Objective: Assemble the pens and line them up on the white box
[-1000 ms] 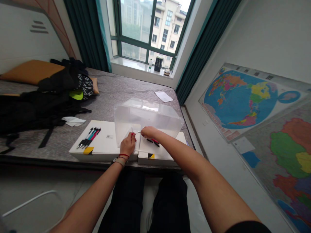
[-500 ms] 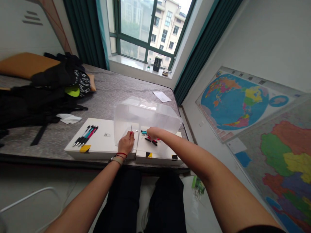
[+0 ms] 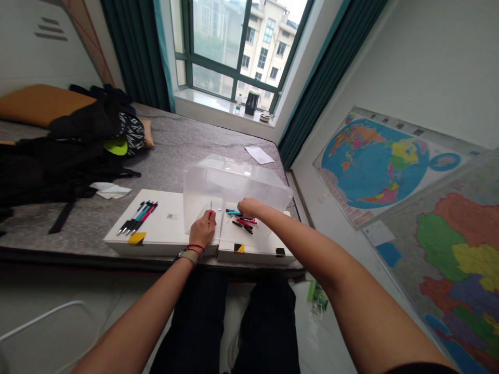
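Observation:
My left hand (image 3: 203, 228) is closed around a slim red pen part (image 3: 211, 213) with a thin dark refill-like rod pointing up from it. Loose pen parts, including red barrels (image 3: 247, 221), black pieces (image 3: 243, 226) and a light blue barrel (image 3: 234, 212), lie on the right white box (image 3: 253, 252). Among them my right hand (image 3: 249, 208) reaches down with curled fingers; its fingertips and anything in them are hidden. Several whole pens (image 3: 138, 217) lie side by side on the left white box (image 3: 167, 228).
A clear plastic bin (image 3: 237, 182) lies on its side on the boxes, around the work area. Farther left on the grey mattress (image 3: 175, 137) are a black bag (image 3: 50, 166) and a crumpled tissue (image 3: 111, 190). White paper (image 3: 259, 155) lies behind the bin.
My right hand has shifted slightly up and right, showing more of the red and blue pen parts. My left hand stays in place with the red pen part.

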`<state>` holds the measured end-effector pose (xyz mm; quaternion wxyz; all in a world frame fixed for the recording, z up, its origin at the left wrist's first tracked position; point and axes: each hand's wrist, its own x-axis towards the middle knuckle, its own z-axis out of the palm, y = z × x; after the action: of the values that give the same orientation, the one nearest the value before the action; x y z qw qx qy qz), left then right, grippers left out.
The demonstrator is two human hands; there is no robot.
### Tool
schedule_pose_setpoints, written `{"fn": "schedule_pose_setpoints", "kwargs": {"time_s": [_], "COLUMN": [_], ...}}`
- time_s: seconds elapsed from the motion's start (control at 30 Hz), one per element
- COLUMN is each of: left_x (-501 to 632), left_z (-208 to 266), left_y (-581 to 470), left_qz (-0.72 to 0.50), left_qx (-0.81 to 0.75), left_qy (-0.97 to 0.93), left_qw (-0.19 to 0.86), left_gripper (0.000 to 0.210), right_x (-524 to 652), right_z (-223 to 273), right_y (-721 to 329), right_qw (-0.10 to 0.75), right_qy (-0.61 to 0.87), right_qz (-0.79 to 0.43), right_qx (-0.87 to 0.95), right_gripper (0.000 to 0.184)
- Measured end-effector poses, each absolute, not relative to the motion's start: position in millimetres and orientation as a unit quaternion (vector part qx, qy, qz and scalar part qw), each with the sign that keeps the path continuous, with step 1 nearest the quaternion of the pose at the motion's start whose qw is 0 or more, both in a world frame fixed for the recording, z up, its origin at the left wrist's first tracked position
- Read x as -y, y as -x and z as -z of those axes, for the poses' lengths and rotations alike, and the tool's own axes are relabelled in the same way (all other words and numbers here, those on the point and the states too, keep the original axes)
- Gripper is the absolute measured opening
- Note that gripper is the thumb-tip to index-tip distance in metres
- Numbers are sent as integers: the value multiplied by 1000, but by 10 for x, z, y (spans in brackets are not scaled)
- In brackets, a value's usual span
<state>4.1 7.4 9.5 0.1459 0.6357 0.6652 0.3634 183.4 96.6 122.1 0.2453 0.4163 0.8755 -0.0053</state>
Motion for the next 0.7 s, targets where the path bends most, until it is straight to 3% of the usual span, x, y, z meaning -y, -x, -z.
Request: {"fn": "schedule_pose_setpoints", "kwargs": {"time_s": [0.33, 0.7], "left_x": [-71, -75], "left_z": [-91, -72], "left_y": [-32, -29], "left_qz": [-360, -362], "left_qx": [-662, -661], "left_qy": [-641, -643], "left_qw": [145, 135], "left_gripper": [35, 34], "right_x": [-945, -969], "right_z": [-977, -1139], "right_y": [-1885, -1913], "right_qw": [280, 223], "right_qy": [-459, -507], "right_qz": [0, 17], "right_qx": [-843, -833], "right_gripper": [37, 32]}}
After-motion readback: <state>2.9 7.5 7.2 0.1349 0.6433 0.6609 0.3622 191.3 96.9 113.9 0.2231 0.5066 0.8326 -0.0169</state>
